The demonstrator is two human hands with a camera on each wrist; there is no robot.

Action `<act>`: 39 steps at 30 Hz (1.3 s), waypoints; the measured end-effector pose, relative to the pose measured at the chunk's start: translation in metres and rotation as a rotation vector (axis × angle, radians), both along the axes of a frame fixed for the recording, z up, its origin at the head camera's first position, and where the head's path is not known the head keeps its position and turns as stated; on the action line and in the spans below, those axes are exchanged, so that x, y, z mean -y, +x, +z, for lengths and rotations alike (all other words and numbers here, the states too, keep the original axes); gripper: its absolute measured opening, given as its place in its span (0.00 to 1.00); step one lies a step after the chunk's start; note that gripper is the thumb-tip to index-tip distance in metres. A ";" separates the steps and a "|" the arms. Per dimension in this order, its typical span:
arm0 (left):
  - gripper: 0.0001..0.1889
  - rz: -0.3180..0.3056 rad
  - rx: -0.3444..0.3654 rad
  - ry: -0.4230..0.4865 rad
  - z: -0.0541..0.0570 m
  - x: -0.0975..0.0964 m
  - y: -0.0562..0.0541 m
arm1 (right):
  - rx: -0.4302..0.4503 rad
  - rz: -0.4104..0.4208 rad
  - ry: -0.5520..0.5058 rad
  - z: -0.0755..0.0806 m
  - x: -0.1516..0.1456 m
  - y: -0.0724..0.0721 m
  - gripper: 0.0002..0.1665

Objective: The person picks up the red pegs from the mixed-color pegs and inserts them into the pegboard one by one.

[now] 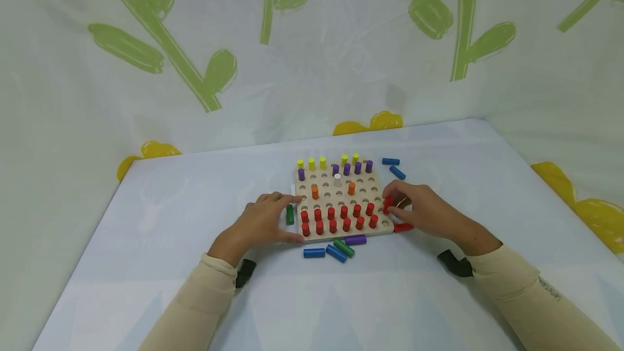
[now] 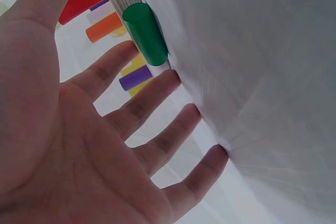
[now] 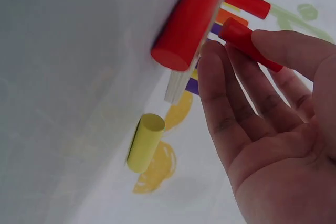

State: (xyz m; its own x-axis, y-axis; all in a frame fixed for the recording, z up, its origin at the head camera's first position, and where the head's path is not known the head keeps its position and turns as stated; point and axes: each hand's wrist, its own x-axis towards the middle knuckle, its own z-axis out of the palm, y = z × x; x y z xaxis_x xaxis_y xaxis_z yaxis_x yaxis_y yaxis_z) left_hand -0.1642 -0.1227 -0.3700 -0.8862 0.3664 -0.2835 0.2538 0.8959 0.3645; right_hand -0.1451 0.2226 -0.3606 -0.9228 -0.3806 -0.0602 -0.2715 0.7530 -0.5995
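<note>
A wooden pegboard (image 1: 382, 231) lies on the table, with two rows of red pegs (image 1: 343, 212) standing along its near side. My left hand (image 1: 260, 221) is at its left edge, thumb and fingers spread and nearly straight. Beside those fingers a green peg (image 2: 144, 32) lies against the board's side. At the right edge my right hand (image 1: 424, 207) pinches a red peg (image 3: 244, 40) between thumb and fingers, held tilted above the board. Another red peg (image 3: 189, 22) lies just below that hand by the board's corner.
Yellow pegs (image 1: 323, 163), purple pegs (image 1: 358, 168), orange pegs (image 1: 314, 193) and a white peg (image 1: 337, 180) stand farther back. Blue pegs (image 1: 314, 253), a green peg (image 1: 344, 248) and a purple peg (image 1: 356, 240) lie in front. A loose yellow peg (image 3: 144, 145) lies on the right.
</note>
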 end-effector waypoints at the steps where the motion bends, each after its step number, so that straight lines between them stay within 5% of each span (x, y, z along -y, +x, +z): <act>1: 0.49 0.000 0.001 -0.001 0.000 0.000 0.001 | -0.004 0.007 -0.003 0.000 0.001 0.001 0.18; 25: 0.48 0.007 -0.016 -0.006 -0.001 -0.001 0.002 | -0.033 0.027 0.080 -0.004 0.006 0.002 0.16; 33: 0.48 0.000 -0.023 -0.003 0.000 -0.001 0.004 | -0.017 -0.004 0.090 0.004 0.000 0.002 0.25; 39: 0.48 -0.011 -0.032 0.007 -0.002 0.001 0.003 | 0.052 0.019 0.081 0.011 -0.014 0.000 0.13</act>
